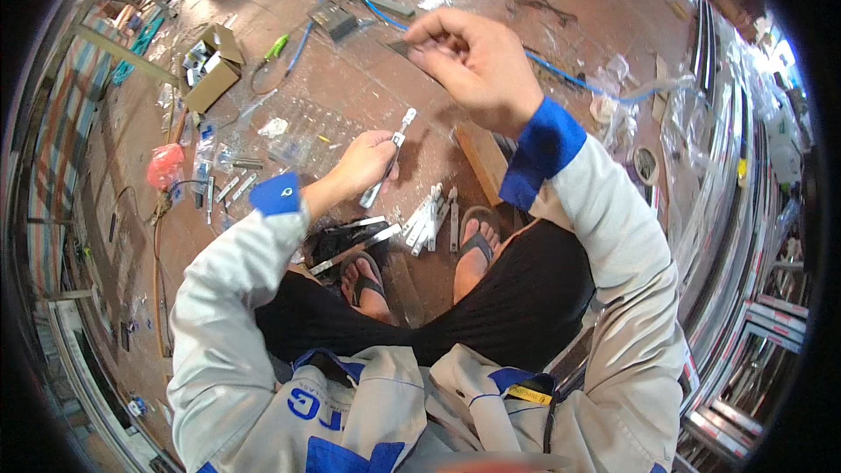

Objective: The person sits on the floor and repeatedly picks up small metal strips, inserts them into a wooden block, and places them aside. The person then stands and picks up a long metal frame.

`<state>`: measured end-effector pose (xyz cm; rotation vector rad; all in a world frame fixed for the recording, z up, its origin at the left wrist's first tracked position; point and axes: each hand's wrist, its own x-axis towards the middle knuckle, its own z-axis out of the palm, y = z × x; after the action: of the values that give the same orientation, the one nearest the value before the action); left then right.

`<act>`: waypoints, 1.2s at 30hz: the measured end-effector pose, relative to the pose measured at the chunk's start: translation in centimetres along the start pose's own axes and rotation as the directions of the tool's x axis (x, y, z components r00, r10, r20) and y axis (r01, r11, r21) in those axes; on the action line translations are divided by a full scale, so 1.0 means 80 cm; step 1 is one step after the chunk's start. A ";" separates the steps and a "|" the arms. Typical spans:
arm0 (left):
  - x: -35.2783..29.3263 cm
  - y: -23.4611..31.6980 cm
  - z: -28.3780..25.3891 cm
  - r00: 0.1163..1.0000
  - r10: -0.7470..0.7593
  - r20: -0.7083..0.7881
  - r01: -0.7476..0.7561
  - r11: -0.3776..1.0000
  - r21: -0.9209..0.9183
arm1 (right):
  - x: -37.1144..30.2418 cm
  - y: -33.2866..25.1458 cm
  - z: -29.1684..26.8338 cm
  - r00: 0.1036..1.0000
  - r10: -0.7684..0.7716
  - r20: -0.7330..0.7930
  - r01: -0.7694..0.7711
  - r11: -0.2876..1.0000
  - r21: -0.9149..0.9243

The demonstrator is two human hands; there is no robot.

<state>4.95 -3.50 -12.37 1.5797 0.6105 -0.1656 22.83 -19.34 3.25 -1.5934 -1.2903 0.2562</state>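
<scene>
At the far left hangs a striped sheet (pixel 60 123), and right of it a red plastic bag (pixel 165 166) lies on the floor, below an open cardboard box (pixel 210 86). Short metal pieces (pixel 229 187) lie beyond the left sleeve. The person's left hand (pixel 366 162) is closed around a slim metal strip (pixel 399 138) — it slants through the fist, above the floor between the sleeves, its upper end pointing away from the body. The right hand (pixel 473 57), raised farther forward, pinches a small dark piece (pixel 400 48) between thumb and fingers. Similar metal strips (pixel 427 223) lie heaped between the sandalled feet. Farther right come a wooden block (pixel 482 164), a roll of tape (pixel 644 165) and long profiles (pixel 701 324) — partly wrapped in plastic.
</scene>
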 end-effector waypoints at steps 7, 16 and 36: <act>-0.144 0.079 0.000 0.925 0.285 -0.250 -0.248 0.954 0.168 | -0.002 -0.017 0.024 0.992 0.100 0.072 -0.108 0.987 0.122; -0.162 0.077 0.021 0.760 0.506 -0.407 -0.337 0.843 0.420 | -0.021 -0.024 0.033 0.982 0.120 0.147 -0.109 0.991 -0.082; -0.150 0.067 -0.012 0.954 0.165 -0.252 -0.191 0.978 -0.080 | -0.008 -0.067 0.055 0.968 -0.239 0.076 0.249 0.951 -0.185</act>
<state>-2.85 -5.89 -2.01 1.5562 0.6517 0.1969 16.34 -17.94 5.23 -1.5749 -1.5772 0.0179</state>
